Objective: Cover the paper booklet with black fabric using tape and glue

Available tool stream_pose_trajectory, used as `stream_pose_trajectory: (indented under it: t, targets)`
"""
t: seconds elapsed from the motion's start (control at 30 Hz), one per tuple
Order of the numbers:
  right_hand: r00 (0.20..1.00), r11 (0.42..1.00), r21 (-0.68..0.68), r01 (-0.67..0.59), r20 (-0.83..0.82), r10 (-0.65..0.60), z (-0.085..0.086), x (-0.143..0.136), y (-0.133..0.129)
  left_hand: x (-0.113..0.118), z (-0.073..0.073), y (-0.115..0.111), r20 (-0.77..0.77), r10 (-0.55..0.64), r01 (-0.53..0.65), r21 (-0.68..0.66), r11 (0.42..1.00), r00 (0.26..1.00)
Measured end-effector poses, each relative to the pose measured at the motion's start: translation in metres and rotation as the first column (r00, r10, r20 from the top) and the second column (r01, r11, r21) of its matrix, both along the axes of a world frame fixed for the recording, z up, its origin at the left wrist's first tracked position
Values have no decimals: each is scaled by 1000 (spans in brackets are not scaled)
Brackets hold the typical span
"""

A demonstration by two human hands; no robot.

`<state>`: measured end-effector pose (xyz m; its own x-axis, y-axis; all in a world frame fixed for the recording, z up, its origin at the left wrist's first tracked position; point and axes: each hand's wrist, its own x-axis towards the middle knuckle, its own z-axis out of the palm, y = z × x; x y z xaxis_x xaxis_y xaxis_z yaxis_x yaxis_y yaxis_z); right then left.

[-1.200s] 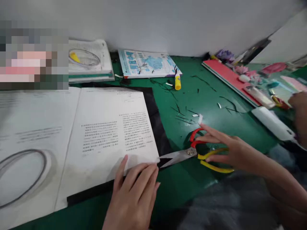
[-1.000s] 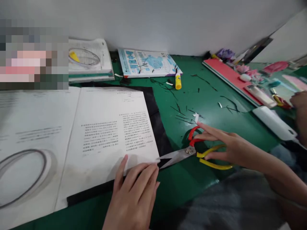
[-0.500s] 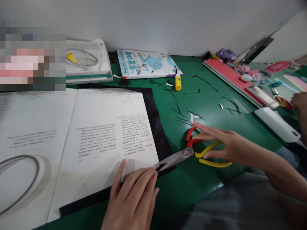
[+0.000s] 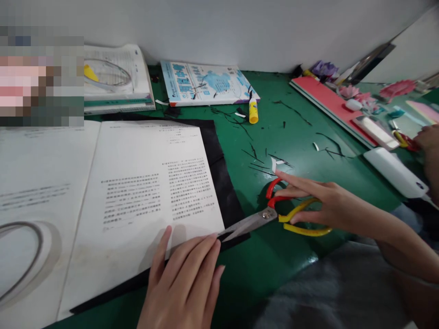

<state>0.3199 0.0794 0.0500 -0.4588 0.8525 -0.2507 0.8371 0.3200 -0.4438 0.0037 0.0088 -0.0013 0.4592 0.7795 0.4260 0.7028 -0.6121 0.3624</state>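
Observation:
My left hand (image 4: 187, 278) lies flat on the lower edge of an open book (image 4: 185, 183), fingers stretched out, fingertips next to the scissors' tips. My right hand (image 4: 318, 205) holds a pair of scissors (image 4: 250, 223) with red and yellow handles, its index finger stretched out along the top. The blades are a little apart and lie across the book's lower right corner. Black paper (image 4: 222, 178) shows from under the book along its right side, top and lower edge. What lies between the blade tips is partly hidden by my left fingers.
Thin black scraps (image 4: 259, 157) litter the green table. Behind lie a blue-and-white book (image 4: 212, 84), a yellow glue stick (image 4: 253, 112) and a book stack (image 4: 116, 98). To the right are a red board (image 4: 329, 107), a white case (image 4: 394, 171) and another person's hand (image 4: 428, 139).
The view has shifted slightly, so the book and the things behind sit a little further left and higher. Both hands and the scissors keep nearly the same place against the book.

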Motion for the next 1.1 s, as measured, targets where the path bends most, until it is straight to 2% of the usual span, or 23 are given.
stream_pose_trajectory:
  t: [0.47,1.1]
  targets:
    - [995,993,-87,80,-53,-85,2,-1,-5,-3,-3,-1,-21,-7,7,-8,1000,1000]
    - [989,985,-99,138,-40,-143,4,-3,-8,-2,-2,-2,-6,6,-6,-32,999,1000]
